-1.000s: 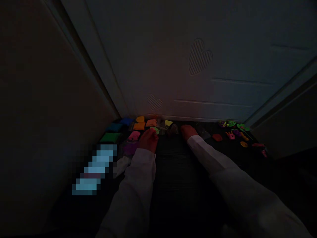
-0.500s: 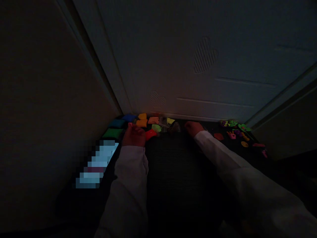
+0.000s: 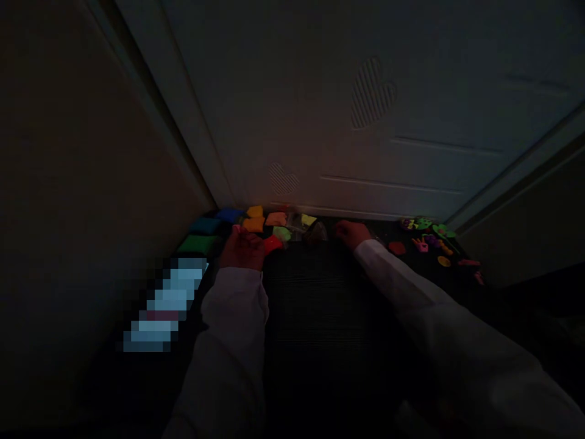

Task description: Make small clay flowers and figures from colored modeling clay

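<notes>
Red packet (image 3: 273, 245) located towards the far edge of the desk (image 3: 315, 305), just beside the left hand; contact cannot be confirmed in this poor light. Nearest, two sleeves (image 3: 233, 317) reach forward over the desk; cuffs are best held high so that nothing drags. Screen (image 3: 167, 305), blurred, lies along the left edge, outside the left sleeve; the left elbow should be kept inside it. Left hand (image 3: 242, 249): fingers curled, pink patch (image 3: 236, 229) at the tips; whether it is gripped, cannot tell. Right hand (image 3: 351, 234): fingers curled inward, close to the far edge and right of the brown packet (image 3: 315, 233); whether anything is held, cannot tell. Judgement on handling: packets appear soft and lie close together, so a light pinch at one edge, raised straight up, should disturb neighbours least; the right hand would serve well as a steady. Farther off, the green lump (image 3: 282, 233) and orange packet (image 3: 253, 224) crowd the left hand's reach, warranting care. Blue packet (image 3: 231, 214) sits by the far left corner, toys (image 3: 443, 231) near the far right. Beyond stands a panel (image 3: 228, 110) bearing raised hearts.
</notes>
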A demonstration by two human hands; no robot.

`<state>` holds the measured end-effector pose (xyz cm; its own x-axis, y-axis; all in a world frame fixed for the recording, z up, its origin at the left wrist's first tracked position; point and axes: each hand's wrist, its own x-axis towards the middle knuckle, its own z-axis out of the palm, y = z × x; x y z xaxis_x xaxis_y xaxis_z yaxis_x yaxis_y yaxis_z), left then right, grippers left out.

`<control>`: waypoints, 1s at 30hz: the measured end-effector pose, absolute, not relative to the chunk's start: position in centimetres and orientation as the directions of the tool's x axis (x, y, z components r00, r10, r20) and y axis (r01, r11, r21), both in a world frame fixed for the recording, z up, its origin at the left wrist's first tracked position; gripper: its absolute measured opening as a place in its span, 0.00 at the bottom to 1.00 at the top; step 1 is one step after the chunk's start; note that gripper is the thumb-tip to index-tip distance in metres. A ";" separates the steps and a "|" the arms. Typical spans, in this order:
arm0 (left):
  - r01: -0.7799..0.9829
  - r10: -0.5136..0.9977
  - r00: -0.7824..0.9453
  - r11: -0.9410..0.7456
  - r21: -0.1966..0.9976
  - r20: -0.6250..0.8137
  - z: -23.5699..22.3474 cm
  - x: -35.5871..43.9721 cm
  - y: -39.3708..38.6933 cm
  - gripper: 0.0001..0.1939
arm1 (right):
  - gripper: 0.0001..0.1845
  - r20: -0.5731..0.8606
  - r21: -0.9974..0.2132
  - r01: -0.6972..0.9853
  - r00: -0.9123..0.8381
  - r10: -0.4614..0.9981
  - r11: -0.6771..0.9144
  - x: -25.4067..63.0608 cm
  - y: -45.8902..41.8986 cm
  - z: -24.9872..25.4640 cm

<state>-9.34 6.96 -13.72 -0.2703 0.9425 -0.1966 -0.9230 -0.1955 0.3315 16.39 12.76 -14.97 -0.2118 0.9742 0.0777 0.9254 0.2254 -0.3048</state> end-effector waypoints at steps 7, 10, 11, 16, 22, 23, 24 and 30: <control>-0.941 0.960 -0.219 -0.160 0.299 -0.176 -14.1 -9.8 7.3 0.08 | 0.15 0.027 -0.223 0.961 -0.163 0.986 0.165 15.2 13.4 -16.0; -0.943 0.966 -0.204 -0.150 0.298 -0.159 -14.2 -9.9 7.3 0.07 | 0.15 0.001 -0.194 0.968 -0.162 0.987 0.159 15.3 13.8 -15.8; -0.943 0.966 -0.203 -0.149 0.296 -0.159 -14.2 -9.9 7.3 0.06 | 0.15 -0.007 -0.183 0.970 -0.163 0.987 0.159 15.3 14.0 -15.8; -0.943 0.962 -0.193 -0.129 0.306 -0.191 -14.3 -10.0 7.5 0.07 | 0.13 -0.064 -0.128 0.973 -0.199 0.978 0.190 15.1 14.7 -15.4; -0.933 0.960 -0.211 -0.140 0.330 -0.187 -14.3 -9.8 7.7 0.07 | 0.14 -0.089 -0.116 0.963 -0.256 0.963 0.245 14.0 14.2 -15.2; -0.932 0.960 -0.209 -0.138 0.334 -0.186 -14.4 -9.8 7.7 0.06 | 0.13 -0.074 -0.123 0.962 -0.252 0.965 0.242 14.2 14.1 -14.9; -0.932 0.960 -0.206 -0.134 0.337 -0.188 -14.5 -9.8 7.7 0.07 | 0.11 -0.054 -0.131 0.963 -0.246 0.968 0.237 14.7 14.0 -14.5; -0.929 0.963 -0.207 -0.139 0.344 -0.170 -14.8 -9.5 7.8 0.04 | 0.13 0.075 -0.140 0.985 -0.095 0.993 0.104 23.2 13.7 -11.4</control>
